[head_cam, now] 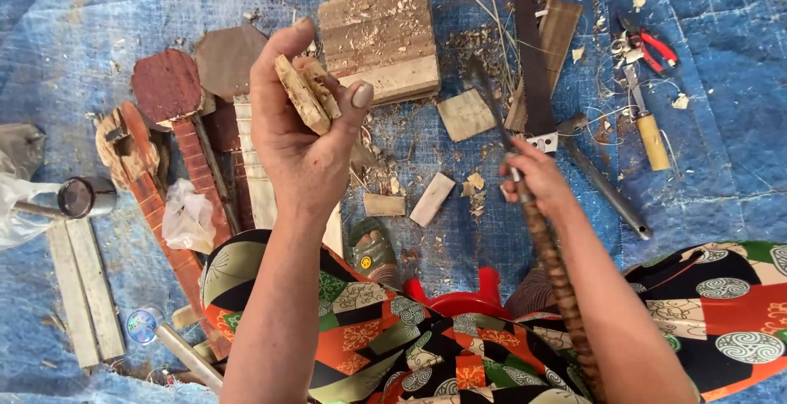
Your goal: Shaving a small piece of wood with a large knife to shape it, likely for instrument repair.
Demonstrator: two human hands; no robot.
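Observation:
My left hand is raised in the middle of the view and grips a small rough block of pale wood between thumb and fingers. My right hand holds a long tool with a wrapped, ridged brown handle; its dark metal end points away from me toward the wood chips. Below the hands lies a blue tarp strewn with shavings. A grooved wooden board sits just beyond my left hand.
Reddish carved instrument necks and bodies lie at left, with pale wooden strips and a metal cup. Small wood blocks lie in the middle. Red-handled pliers, a yellow-handled knife, a saw and a metal rod are at right.

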